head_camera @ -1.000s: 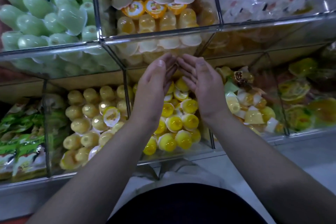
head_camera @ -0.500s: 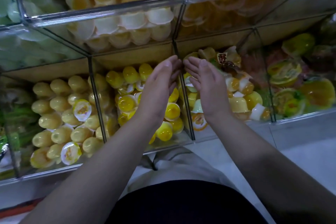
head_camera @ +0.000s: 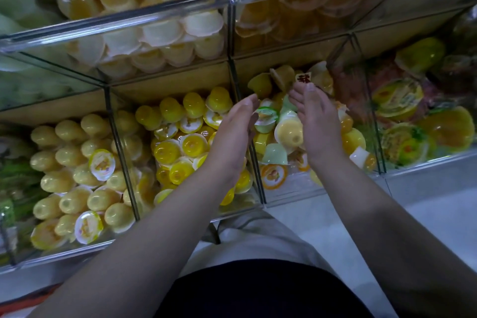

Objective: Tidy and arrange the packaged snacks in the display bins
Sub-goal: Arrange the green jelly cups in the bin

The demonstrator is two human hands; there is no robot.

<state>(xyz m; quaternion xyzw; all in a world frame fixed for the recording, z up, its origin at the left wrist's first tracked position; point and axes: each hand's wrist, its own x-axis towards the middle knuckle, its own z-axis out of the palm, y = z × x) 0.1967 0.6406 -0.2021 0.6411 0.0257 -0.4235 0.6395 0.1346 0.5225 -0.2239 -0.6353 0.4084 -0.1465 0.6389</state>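
The left hand (head_camera: 233, 141) and right hand (head_camera: 320, 124) hover straight-fingered and empty, palms facing, with mixed jelly cups (head_camera: 289, 131) between and beneath them.

Dim, soft overhead light, glare on clear bin edges, blurred wide-angle corners

Operator body: L hand (head_camera: 232, 137), R hand (head_camera: 320, 121), both bare; forearms (head_camera: 160, 248) bare to frame edge. Nails short. Torso: dark top (head_camera: 258, 292), approx. black, plain. Beyond it: light grey garment (head_camera: 258, 237) w/ soft folds; type not discernible.
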